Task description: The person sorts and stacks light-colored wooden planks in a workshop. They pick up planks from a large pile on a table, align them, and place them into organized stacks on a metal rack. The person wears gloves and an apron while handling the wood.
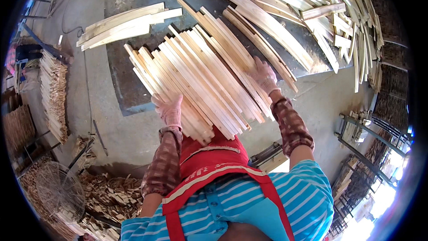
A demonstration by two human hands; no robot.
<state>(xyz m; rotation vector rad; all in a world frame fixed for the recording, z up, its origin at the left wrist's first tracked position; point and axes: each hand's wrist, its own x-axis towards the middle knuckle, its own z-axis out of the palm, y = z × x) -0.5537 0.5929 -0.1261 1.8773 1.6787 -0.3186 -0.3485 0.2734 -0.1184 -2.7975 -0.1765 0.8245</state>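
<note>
Wood strips point(196, 78): side by side near eleven o'clock, row largely formed, ends uneven. Hands apart: left hand point(168, 110) against row's seven-o'clock edge, right hand point(264, 76) at three; finger closure unclear. Boards point(269, 26), one o'clock, and heap point(325, 11), two, lie outside.

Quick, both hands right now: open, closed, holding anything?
Left hand: at the left side of the wooden strips; whether it grips cannot be told.
Right hand: open, laid against the strips' right side.
</note>
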